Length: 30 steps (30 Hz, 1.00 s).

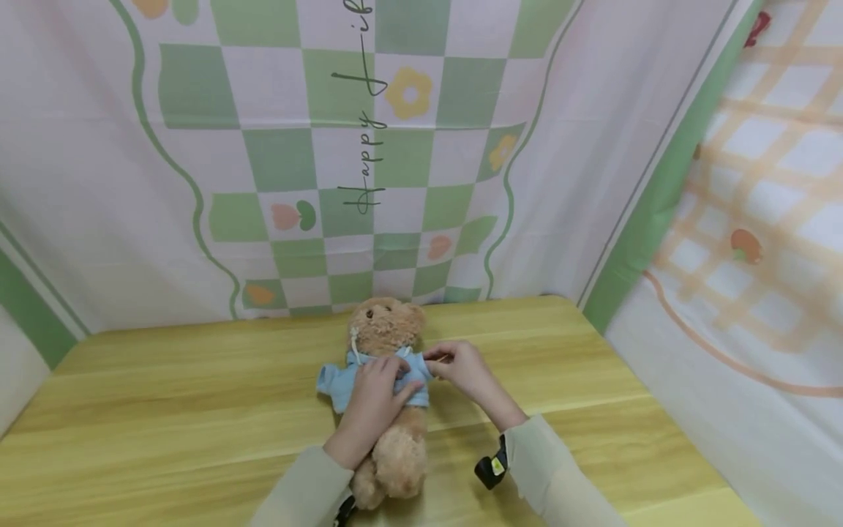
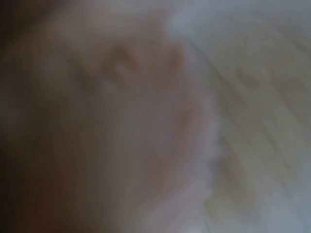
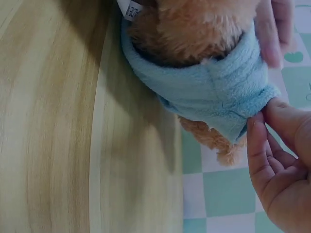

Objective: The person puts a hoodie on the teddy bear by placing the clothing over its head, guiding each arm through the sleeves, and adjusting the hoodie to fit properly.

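A brown plush teddy bear (image 1: 388, 326) lies on its back on the table, head toward the far edge. It wears a light blue hoodie (image 1: 342, 388) with white drawstrings. My left hand (image 1: 377, 384) rests across the bear's chest, thumb spread to the right; its fingers also show at the top of the right wrist view. My right hand (image 3: 286, 160) pinches the end of the hoodie's sleeve (image 3: 238, 116) between thumb and fingers. The paw inside that sleeve is hidden. Blur fills the left wrist view, so little can be told there.
The wood-grain table (image 1: 165, 410) spreads out on both sides of the bear. Behind it hangs a green and white checked cloth (image 1: 408, 161), and a plaid-patterned cloth (image 1: 757, 219) hangs at the right. A white label (image 3: 131, 10) sticks out near the bear's lower body.
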Available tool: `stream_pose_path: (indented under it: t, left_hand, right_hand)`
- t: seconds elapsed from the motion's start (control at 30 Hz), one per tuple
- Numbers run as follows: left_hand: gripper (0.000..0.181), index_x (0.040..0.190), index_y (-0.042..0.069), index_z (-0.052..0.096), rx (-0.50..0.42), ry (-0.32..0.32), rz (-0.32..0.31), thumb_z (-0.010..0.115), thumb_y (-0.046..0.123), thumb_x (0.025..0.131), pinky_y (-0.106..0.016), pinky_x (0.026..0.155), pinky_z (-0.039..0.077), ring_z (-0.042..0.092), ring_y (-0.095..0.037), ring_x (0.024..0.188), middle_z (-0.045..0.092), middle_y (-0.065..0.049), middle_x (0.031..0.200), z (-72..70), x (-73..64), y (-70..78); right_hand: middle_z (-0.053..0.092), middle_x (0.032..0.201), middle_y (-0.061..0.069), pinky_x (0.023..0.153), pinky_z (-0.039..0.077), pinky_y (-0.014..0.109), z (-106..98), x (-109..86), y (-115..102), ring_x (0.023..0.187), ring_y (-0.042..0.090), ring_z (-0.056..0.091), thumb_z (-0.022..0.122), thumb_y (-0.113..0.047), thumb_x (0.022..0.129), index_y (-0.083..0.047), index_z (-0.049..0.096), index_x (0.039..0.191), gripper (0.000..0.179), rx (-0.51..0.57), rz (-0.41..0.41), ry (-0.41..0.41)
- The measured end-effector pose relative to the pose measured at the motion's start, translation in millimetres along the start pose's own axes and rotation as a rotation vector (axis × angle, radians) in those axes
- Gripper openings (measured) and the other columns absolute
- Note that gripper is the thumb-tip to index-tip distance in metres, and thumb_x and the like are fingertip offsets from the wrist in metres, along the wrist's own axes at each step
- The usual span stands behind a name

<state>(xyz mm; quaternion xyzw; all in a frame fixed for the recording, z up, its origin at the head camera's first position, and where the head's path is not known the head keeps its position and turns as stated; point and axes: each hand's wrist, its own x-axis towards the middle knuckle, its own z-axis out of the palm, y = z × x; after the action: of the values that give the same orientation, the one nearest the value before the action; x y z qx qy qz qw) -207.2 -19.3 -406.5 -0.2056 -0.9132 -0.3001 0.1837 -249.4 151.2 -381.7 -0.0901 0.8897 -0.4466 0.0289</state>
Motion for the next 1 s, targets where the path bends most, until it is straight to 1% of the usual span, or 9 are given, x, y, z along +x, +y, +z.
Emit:
stream_pose_path:
  t: [0.17, 0.27, 0.37, 0.47, 0.6, 0.73, 0.87, 0.93, 1.0]
  left_hand:
    - [0.015, 0.087, 0.012, 0.060, 0.041, 0.046, 0.008, 0.067, 0.025, 0.088, -0.037, 0.074, 0.043, 0.054, -0.019, 0.079, 0.059, -0.003, 0.083, 3.4, 1.3, 3.1]
    - [0.016, 0.082, 0.012, 0.058, 0.046, 0.065, 0.008, 0.067, 0.023, 0.089, -0.035, 0.073, 0.040, 0.049, -0.018, 0.075, 0.055, -0.002, 0.080, 5.3, 0.2, 3.5]
    - [0.015, 0.080, 0.013, 0.058, 0.034, 0.103, -0.001, 0.067, 0.022, 0.088, -0.034, 0.073, 0.040, 0.048, -0.016, 0.076, 0.055, -0.001, 0.079, 7.6, -1.0, 2.9]
    - [0.014, 0.081, 0.012, 0.058, 0.027, 0.140, -0.007, 0.067, 0.020, 0.088, -0.036, 0.075, 0.041, 0.048, -0.017, 0.077, 0.056, -0.001, 0.080, 9.1, -1.9, 2.5]
    - [0.013, 0.081, 0.012, 0.058, 0.025, 0.157, -0.005, 0.067, 0.020, 0.088, -0.037, 0.076, 0.041, 0.048, -0.017, 0.078, 0.056, -0.001, 0.080, 10.0, -2.6, 1.1]
    - [0.014, 0.081, 0.012, 0.058, 0.019, 0.169, 0.022, 0.067, 0.020, 0.087, -0.035, 0.075, 0.040, 0.048, -0.017, 0.078, 0.055, -0.001, 0.080, 11.7, -3.9, -1.8]
    - [0.016, 0.079, 0.012, 0.057, -0.005, 0.181, 0.071, 0.070, 0.022, 0.083, -0.033, 0.074, 0.041, 0.050, -0.016, 0.075, 0.057, 0.000, 0.076, 10.7, -4.6, -3.5]
    - [0.019, 0.077, 0.013, 0.056, -0.010, 0.164, 0.084, 0.071, 0.023, 0.082, -0.032, 0.074, 0.042, 0.050, -0.015, 0.073, 0.057, 0.001, 0.074, 8.7, -4.5, -3.5]
    - [0.020, 0.075, 0.013, 0.056, 0.030, 0.128, 0.113, 0.071, 0.024, 0.082, -0.032, 0.076, 0.044, 0.052, -0.015, 0.072, 0.056, 0.001, 0.071, 6.1, -4.4, -2.9]
  right_hand:
    - [0.070, 0.091, 0.012, 0.063, 0.051, 0.026, 1.6, -2.5, 0.8, 0.073, 0.012, 0.061, 0.066, -0.007, 0.088, 0.000, 0.069, 0.092, 0.008, -0.034, 0.002, 0.011]
    - [0.070, 0.087, 0.014, 0.064, 0.050, 0.024, 1.5, -4.0, 4.2, 0.072, 0.010, 0.059, 0.064, -0.006, 0.089, 0.002, 0.070, 0.090, 0.010, -0.041, 0.002, 0.009]
    - [0.071, 0.092, 0.019, 0.065, 0.053, 0.025, 1.2, -6.1, 7.6, 0.074, 0.012, 0.062, 0.060, -0.004, 0.091, 0.006, 0.070, 0.098, 0.016, -0.005, -0.005, -0.016]
    - [0.070, 0.098, 0.024, 0.068, 0.056, 0.029, 1.7, -7.2, 9.1, 0.080, 0.020, 0.067, 0.057, -0.001, 0.092, 0.009, 0.067, 0.107, 0.020, 0.028, -0.016, -0.032]
    - [0.070, 0.099, 0.023, 0.067, 0.057, 0.029, 5.8, -6.3, 8.4, 0.083, 0.024, 0.069, 0.062, 0.000, 0.089, 0.008, 0.067, 0.107, 0.021, 0.019, -0.011, -0.010]
    - [0.072, 0.086, 0.016, 0.063, 0.054, 0.023, 12.0, -4.8, 8.2, 0.072, 0.014, 0.065, 0.064, -0.001, 0.087, 0.003, 0.072, 0.096, 0.013, -0.060, -0.029, 0.023]
    - [0.069, 0.074, 0.011, 0.057, 0.046, 0.020, 15.7, -5.6, 7.3, 0.064, 0.010, 0.055, 0.061, 0.005, 0.083, 0.001, 0.071, 0.080, 0.011, -0.159, -0.088, 0.085]
    - [0.065, 0.070, 0.008, 0.055, 0.042, 0.021, 15.6, -6.1, 7.1, 0.062, 0.010, 0.050, 0.059, 0.007, 0.080, -0.002, 0.067, 0.074, 0.014, -0.219, -0.115, 0.126]
    - [0.057, 0.065, 0.005, 0.054, 0.037, 0.022, 14.0, -5.8, 8.9, 0.060, 0.011, 0.045, 0.055, 0.010, 0.077, -0.004, 0.061, 0.070, 0.016, -0.263, -0.122, 0.160]
